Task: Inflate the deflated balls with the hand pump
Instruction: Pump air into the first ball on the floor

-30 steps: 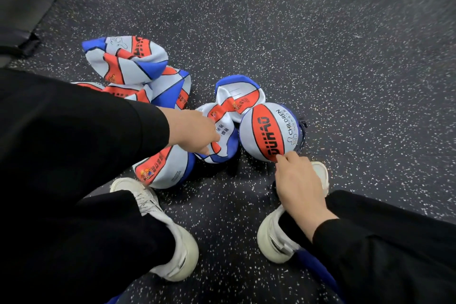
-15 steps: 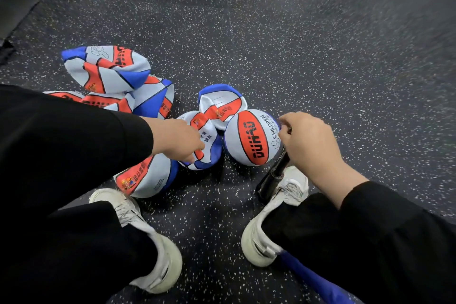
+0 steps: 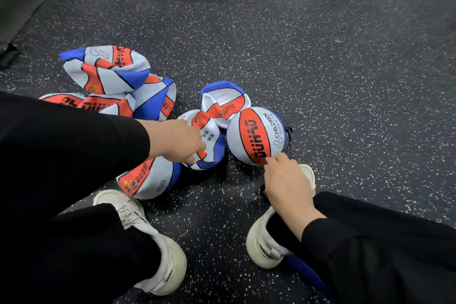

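Head view, looking down between your knees at a dark speckled floor (image 3: 320,69). Your left hand (image 3: 176,140) reaches out from a black sleeve (image 3: 74,145) and rests on a crumpled, deflated ball (image 3: 208,145), its fingers curled down onto the collapsed skin; whether they pinch it or merely press on it cannot be told. Your right hand (image 3: 287,184) sits low over your right shoe (image 3: 266,242), fingers bent round a dark object beneath the palm, mostly hidden, so the hand pump cannot be identified with certainty. The fingertips (image 3: 271,161) of that hand touch the lower edge of the inflated ball (image 3: 256,136), a round white, orange and blue ball lettered CHILDREN, which lies on the floor just ahead of the right shoe. Behind it, touching, lies a second flat ball (image 3: 223,103). A partly filled ball (image 3: 150,180) lies below your left wrist, just beside your left shoe (image 3: 153,242). Further left, a pile of collapsed balls (image 3: 111,76) lies folded together, partly covered by the left sleeve. A grey mat edge (image 3: 17,7) occupies the upper left corner
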Tool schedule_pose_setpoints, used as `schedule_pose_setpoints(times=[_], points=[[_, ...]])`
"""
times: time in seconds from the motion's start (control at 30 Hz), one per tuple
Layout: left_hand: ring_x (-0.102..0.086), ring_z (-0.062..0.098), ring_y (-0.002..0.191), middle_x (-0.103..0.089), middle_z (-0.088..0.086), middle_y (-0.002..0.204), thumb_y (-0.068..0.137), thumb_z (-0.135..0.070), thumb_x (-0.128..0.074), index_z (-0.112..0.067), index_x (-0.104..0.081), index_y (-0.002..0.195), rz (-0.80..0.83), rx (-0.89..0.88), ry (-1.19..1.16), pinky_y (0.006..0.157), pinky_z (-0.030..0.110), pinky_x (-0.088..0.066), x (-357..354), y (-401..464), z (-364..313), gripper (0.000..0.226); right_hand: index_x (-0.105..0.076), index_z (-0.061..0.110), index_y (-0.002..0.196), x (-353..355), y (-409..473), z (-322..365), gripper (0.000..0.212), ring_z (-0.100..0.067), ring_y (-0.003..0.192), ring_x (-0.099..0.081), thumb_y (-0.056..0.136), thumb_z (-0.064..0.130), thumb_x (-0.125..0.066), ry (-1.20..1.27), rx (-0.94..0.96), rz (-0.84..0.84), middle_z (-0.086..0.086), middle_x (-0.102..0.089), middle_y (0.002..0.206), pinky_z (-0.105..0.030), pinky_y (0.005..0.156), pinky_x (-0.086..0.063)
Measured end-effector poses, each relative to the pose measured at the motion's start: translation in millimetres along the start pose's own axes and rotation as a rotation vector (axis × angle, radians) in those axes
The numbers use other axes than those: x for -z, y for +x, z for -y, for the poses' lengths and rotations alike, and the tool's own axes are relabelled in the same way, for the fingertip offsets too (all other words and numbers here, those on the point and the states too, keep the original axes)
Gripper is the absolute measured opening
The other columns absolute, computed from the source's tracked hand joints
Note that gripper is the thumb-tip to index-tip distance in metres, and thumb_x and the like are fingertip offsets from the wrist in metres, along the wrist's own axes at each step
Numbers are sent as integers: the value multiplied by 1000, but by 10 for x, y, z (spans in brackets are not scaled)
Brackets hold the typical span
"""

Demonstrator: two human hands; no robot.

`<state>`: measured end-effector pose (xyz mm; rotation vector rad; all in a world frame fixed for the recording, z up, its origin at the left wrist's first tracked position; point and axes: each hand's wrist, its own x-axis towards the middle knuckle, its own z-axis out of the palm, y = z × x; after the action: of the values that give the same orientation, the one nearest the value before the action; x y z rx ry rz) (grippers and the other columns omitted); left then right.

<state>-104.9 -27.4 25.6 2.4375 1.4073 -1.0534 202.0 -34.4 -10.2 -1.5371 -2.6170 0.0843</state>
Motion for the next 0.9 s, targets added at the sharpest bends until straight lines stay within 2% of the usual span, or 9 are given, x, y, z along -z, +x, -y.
schedule_pose_setpoints(times=[0.2, 0.37, 0.43, 0.53, 0.67, 0.8, 0.9], points=[[-50, 23, 127, -58, -1, 125, 102, -56, -43, -26, -50, 138, 4, 7, 43, 107, 46, -38, 51, -13, -85, 47, -65, 16, 94, 133, -112, 135, 24, -30, 84, -53, 100, 34, -50, 47, -32, 49, -3, -57, 97, -41, 63, -48], [-49, 22, 130, -58, -2, 127, 102, -56, -44, -28, -49, 141, 8, 8, 28, 109, 49, -37, 60, -11, -80, 48, -64, 14, 104, 161, -6, -14, 20, -28, 92, -55, 103, 23, -46, 129, -52, 145, -5, -58, 105, -39, 77, -46], [-48, 22, 131, -58, -3, 129, 102, -56, -44, -29, -48, 142, 17, 11, 21, 111, 50, -36, 80, -11, -90, 48, -64, 14, 104, 172, 6, -26, 18, -28, 93, -56, 101, 23, -49, 175, -76, 139, -4, -58, 104, -41, 78, -48], [-49, 21, 131, -58, -3, 129, 102, -56, -43, -29, -49, 141, 24, 10, 25, 112, 51, -35, 98, -9, -120, 48, -63, 16, 105, 214, 2, 34, 25, -26, 93, -55, 101, 36, -49, 176, -78, 156, -2, -58, 102, -41, 75, -51], [-56, 22, 121, -62, -4, 120, 102, -58, -40, -27, -54, 131, 7, 17, 22, 106, 48, -39, 131, -37, -129, 45, -64, 18, 106, 242, 26, 51, 34, -25, 97, -56, 101, 47, -46, 179, -108, 193, -1, -58, 103, -39, 79, -51], [-65, 25, 103, -67, -5, 106, 104, -58, -33, -25, -60, 110, -214, 17, 53, 88, 37, -47, 298, -21, -168, 43, -65, 20, 104, 368, 113, 30, 47, -28, 97, -60, 99, 58, -39, 231, -186, 135, -3, -61, 103, -44, 83, -51], [-64, 24, 97, -65, -6, 102, 104, -59, -33, -25, -61, 112, -385, 48, -42, 82, 36, -50, 504, 39, -202, 45, -65, 20, 101, 528, 284, -92, 46, -29, 94, -59, 100, 57, -36, 342, -308, 64, -3, -61, 104, -44, 85, -50]])
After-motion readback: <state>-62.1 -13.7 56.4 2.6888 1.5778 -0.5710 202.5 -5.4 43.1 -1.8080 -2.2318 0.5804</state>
